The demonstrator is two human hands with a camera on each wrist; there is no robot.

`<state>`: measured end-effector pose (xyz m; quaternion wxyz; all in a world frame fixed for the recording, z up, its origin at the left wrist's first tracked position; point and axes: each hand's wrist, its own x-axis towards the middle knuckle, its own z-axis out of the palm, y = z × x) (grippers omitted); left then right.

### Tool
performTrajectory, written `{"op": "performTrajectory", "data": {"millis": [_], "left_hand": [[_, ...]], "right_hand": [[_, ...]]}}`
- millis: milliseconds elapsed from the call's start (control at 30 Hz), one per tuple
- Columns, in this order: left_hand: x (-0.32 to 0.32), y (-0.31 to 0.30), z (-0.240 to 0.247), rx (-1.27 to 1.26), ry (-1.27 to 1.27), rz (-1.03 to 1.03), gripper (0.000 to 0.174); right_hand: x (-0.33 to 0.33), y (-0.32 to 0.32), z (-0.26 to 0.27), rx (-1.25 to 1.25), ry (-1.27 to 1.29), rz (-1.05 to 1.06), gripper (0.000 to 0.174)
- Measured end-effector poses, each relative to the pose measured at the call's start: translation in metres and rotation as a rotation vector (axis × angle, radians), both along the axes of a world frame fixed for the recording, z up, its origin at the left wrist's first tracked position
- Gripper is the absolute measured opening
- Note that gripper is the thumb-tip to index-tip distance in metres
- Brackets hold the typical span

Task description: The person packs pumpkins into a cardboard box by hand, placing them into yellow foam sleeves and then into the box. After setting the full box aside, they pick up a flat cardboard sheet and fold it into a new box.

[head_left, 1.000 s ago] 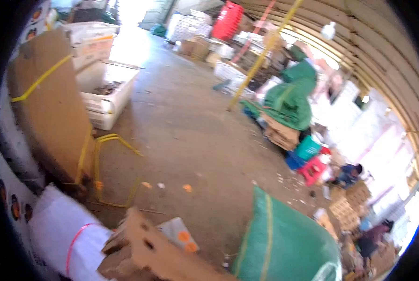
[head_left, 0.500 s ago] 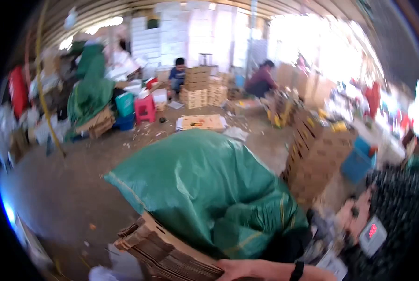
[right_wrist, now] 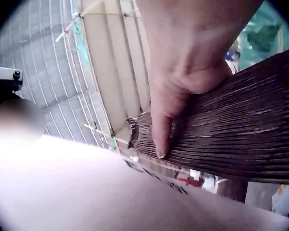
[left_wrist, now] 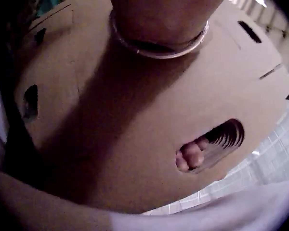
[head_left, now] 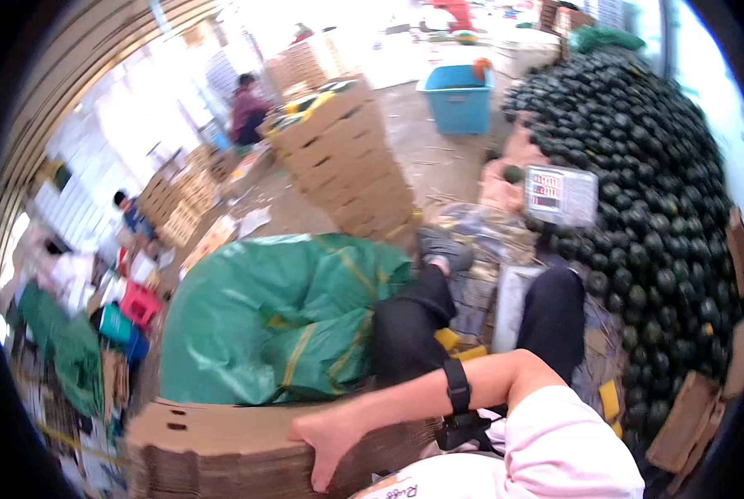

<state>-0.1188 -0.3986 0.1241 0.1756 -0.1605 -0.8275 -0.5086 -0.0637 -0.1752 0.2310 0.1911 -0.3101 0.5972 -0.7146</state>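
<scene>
A thick stack of flattened cardboard boxes [head_left: 222, 461] lies across the front of my body. My right hand [head_left: 334, 437] grips its side. In the right wrist view the thumb lies across the layered edges [right_wrist: 231, 130], while the other fingers are mostly hidden. The left wrist view shows the broad brown face of the cardboard [left_wrist: 144, 139] with several cut holes. Bent fingertips of my left hand [left_wrist: 190, 156] show through one oval hole; the rest of that hand is hidden. A ringed wrist [left_wrist: 159, 29] crosses the top. A bulging green sack [head_left: 264, 316] sits just beyond the stack.
Stacked brown cartons [head_left: 347, 158] stand beyond the sack, near a blue tub [head_left: 457, 100]. A large pile of dark green round squash-like produce [head_left: 638, 183] fills the right, with a scale-like box [head_left: 561, 195] at its edge. A person [head_left: 249, 108] crouches farther back.
The head view has swung to the right, bringing in the produce pile and my knees. The right hand, unseen at first, now shows on the cardboard stack, which lies nearer my body.
</scene>
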Motion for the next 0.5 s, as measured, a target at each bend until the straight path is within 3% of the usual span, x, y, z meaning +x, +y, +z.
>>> {"op": "performTrajectory", "data": {"millis": [67, 167, 200, 233, 267, 300, 400, 500], "left_hand": [[0.006, 0.027, 0.02, 0.028, 0.126, -0.081, 0.073], [-0.003, 0.069, 0.058, -0.071, 0.504, -0.238, 0.072], [-0.007, 0.085, 0.08, -0.228, 0.633, -0.288, 0.077], [-0.034, 0.091, 0.077, -0.22, 0.699, -0.285, 0.082], [-0.058, 0.105, 0.078, -0.086, 0.527, -0.254, 0.079], [-0.085, 0.12, 0.08, 0.036, 0.35, -0.223, 0.077], [-0.209, 0.147, 0.041, 0.649, -0.722, -1.182, 0.071], [-0.204, 0.204, 0.037, 0.758, -0.795, -1.031, 0.065]], "right_hand": [[0.031, 0.044, 0.012, -0.005, -0.186, -0.028, 0.058], [0.085, 0.107, 0.0, -0.094, -0.107, -0.271, 0.06], [0.107, 0.127, -0.004, -0.179, -0.169, -0.247, 0.077], [0.122, 0.139, -0.023, -0.251, -0.153, -0.281, 0.088], [0.137, 0.148, -0.042, -0.324, -0.136, -0.314, 0.098], [0.157, 0.155, -0.047, -0.356, -0.088, -0.378, 0.098], [0.207, 0.17, -0.063, -0.463, 0.023, -0.517, 0.1], [0.239, 0.184, -0.088, -0.563, 0.089, -0.621, 0.111]]}}
